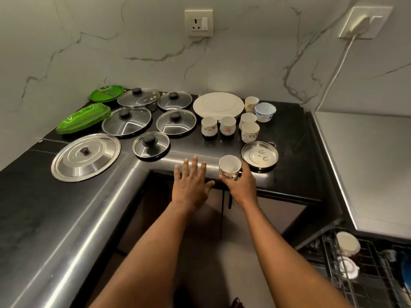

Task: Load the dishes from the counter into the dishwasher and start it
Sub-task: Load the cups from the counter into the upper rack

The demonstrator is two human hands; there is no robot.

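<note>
On the counter (33,207), near its left front edge, lies a large steel lid (85,156). Behind it, toward the back-left corner, sit two stacks of green plates (83,120). Five glass lids (126,124) with black knobs fill the middle stretch.

The left hand (191,187) is spread flat with straight fingers and holds nothing. Its fingertips are over the rounded front edge by the inner corner, and whether they touch it cannot be told.

Just beside it, the right hand (242,185) has its fingers curled round the lower side of a white patterned cup (230,166). The cup is upright, mouth up, at the front edge, on the hand's left side. Whether it rests on the counter or is lifted cannot be told. It is just beside a small steel plate (259,154).

Behind are several similar cups (209,126), a white round plate (218,104) and a blue-and-white bowl (265,111). At bottom right, the dishwasher rack (367,270) holds white dishes.
</note>
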